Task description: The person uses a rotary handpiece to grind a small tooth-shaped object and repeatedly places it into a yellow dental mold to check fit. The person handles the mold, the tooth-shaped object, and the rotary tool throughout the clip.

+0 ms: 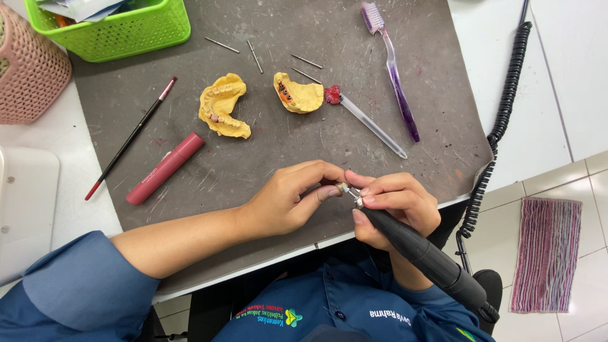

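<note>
The right hand [396,206] gripped a black rotary handpiece [425,256], fingers wrapped shut round its front end. Its long axis ran diagonally, from the rear end by the person's right hip up and left to the metal tip [354,195], so the tool pointed toward the left hand [294,199]. A coiled black cord [500,120] ran from the back of the tool up along the counter's right edge.

The left hand's fingers were pinched closed on a small pale piece [342,187], too small to say what it was exactly. It sat just left of the tool tip, touching or nearly so; couldn't tell which. Both hands met over the near edge of the grey mat [380,76] on the counter [544,50], thumbs almost touching. The left hand was the nearer one to the piece, since it held it; the right only reached it w/ the tip.

Farther back on the mat, well apart from the hands: two yellow dental casts [221,104], one w/ a red blob of wax beside it on a clear stick [370,123], a purple toothbrush [392,69], a thin brush [130,136], a pink tube [164,168], some loose metal burs [253,56], and a green basket [114,28].
</note>
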